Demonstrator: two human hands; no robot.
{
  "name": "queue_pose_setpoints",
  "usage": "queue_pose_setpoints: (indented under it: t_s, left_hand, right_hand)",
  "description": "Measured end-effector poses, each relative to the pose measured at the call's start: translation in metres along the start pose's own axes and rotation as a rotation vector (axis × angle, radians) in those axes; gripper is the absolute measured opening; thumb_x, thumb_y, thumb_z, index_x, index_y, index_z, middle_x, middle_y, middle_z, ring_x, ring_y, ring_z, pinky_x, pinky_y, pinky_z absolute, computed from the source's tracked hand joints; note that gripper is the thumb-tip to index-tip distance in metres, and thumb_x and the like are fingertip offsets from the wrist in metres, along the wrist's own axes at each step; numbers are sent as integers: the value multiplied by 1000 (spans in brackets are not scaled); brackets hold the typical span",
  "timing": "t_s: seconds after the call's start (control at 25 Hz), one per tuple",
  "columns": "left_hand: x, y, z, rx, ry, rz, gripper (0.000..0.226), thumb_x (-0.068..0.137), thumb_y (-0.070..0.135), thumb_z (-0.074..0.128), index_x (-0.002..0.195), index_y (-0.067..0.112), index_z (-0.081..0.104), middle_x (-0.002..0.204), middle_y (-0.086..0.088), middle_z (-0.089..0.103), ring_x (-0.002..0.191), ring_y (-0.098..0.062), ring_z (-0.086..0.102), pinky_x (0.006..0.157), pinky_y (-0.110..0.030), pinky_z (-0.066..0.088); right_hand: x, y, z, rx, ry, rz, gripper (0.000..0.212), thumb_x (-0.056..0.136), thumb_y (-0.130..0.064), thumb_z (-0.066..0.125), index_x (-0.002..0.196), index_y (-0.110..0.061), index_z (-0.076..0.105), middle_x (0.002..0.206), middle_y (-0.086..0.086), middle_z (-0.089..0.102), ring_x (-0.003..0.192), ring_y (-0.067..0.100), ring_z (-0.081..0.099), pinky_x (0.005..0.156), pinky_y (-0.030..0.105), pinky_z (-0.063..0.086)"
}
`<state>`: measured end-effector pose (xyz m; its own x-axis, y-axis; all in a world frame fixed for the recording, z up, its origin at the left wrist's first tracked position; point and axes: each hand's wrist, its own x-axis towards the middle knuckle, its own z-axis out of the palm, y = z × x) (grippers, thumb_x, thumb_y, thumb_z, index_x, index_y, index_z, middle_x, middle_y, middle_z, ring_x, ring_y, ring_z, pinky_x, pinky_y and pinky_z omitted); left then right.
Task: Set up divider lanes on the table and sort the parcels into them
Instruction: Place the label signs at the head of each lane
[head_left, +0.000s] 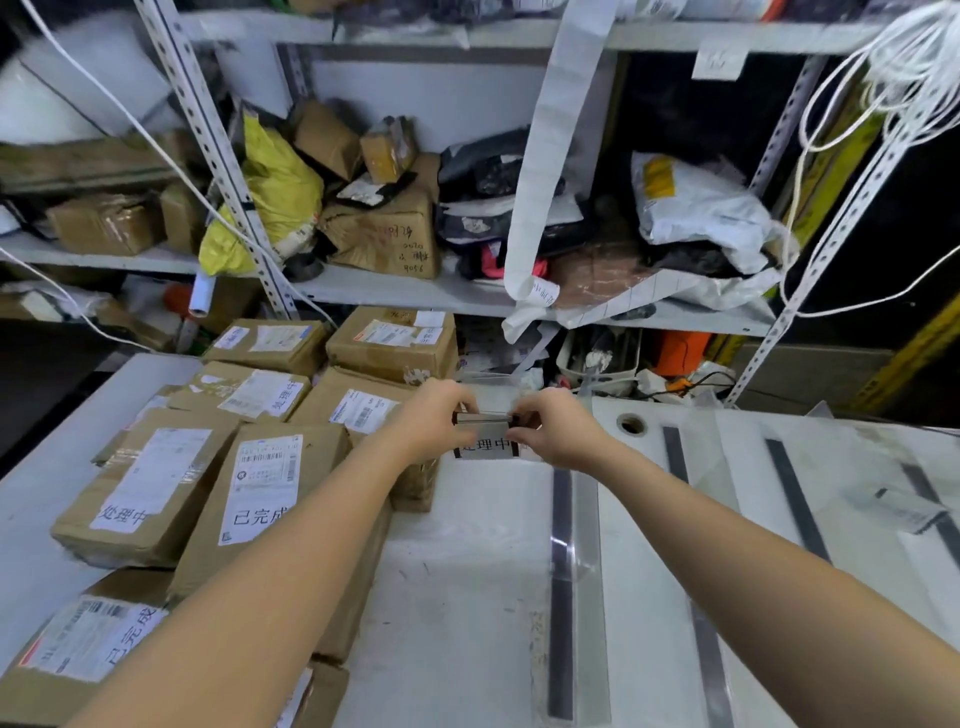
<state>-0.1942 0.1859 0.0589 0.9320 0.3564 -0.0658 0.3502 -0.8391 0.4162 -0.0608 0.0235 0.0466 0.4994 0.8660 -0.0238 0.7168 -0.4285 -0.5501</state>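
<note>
My left hand (434, 415) and my right hand (556, 428) meet at the far middle of the white table (467, 582). Together they pinch the top edge of a small clear sign holder (485, 441) with a white label bearing black characters. Clear divider panels on dark base strips stand along the table: one (563, 545) just right of the sign, two more (675, 457) (795, 493) farther right. Brown cardboard parcels (260, 483) with white labels lie piled on the table's left half.
Metal shelving (415, 291) behind the table is packed with boxes, a yellow bag (275, 192) and white mailers (696, 208). A long paper strip (550, 140) and white cords (883, 78) hang down. A round hole (631, 423) sits in the tabletop.
</note>
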Motion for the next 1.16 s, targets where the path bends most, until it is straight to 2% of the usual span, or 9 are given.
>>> queue_pose_setpoints:
  t_s: [0.2,0.28,0.36,0.44,0.48,0.52,0.68,1.0,1.16]
  left_hand:
    - [11,30,-28,-24,76,95,20,78,29,86,94,28,74,88,12,66,83,-11,61,67,-28,48]
    - [18,43,-34,-50,90,126,20,77,30,87,92,29,73,85,13,65,80,-9,61,66,-28,51]
    - [27,53,-35,-94,105,134,23,74,31,89,91,27,73,85,12,66,79,-7,62,66,-26,51]
    - [35,62,-31,-129,128,132,26,71,32,92,86,25,72,84,9,66,76,-7,61,64,-22,47]
    - [39,68,-28,-136,132,139,27,70,33,93,84,23,72,83,8,66,76,-6,62,64,-21,47]
    - [43,72,-25,-144,128,150,29,68,34,94,84,21,74,83,8,67,77,-5,63,64,-20,48]
    - [59,86,-24,-140,89,192,28,68,31,94,87,20,78,82,9,70,78,-5,66,68,-21,54]
    - [76,106,-21,-129,96,263,8,86,18,81,93,17,78,90,4,70,84,-17,67,75,-34,59]
    - [78,137,-15,-121,66,281,10,91,17,75,101,15,76,95,3,73,91,-17,67,83,-38,59]
  right_hand:
    - [-12,-3,-54,19,92,-27,10,89,-22,78,89,-12,78,82,2,74,79,19,69,79,42,59]
    - [-22,1,-69,25,140,-24,13,87,-23,80,87,-10,77,80,2,74,76,17,69,75,37,59]
    - [-31,8,-80,24,188,-8,17,86,-25,82,81,-11,75,76,0,73,66,7,66,63,27,55]
    - [-40,17,-87,50,247,38,18,83,-26,85,79,-14,72,71,-4,69,54,0,59,50,13,43]
    - [-45,22,-91,69,274,63,19,81,-27,87,81,-14,73,70,-5,68,52,-1,57,48,11,41]
    - [-50,27,-95,80,290,80,20,80,-27,88,82,-14,74,71,-4,69,54,-1,58,49,12,42]
    - [-70,50,-110,46,336,168,26,81,-28,86,99,-11,79,88,-1,76,79,10,69,76,28,58]
    - [-115,105,-131,63,439,269,16,91,-21,76,105,-12,78,97,-2,74,86,12,66,76,26,58]
    - [-134,131,-139,90,464,295,18,94,-19,73,112,-15,76,101,-2,72,91,12,66,78,27,59]
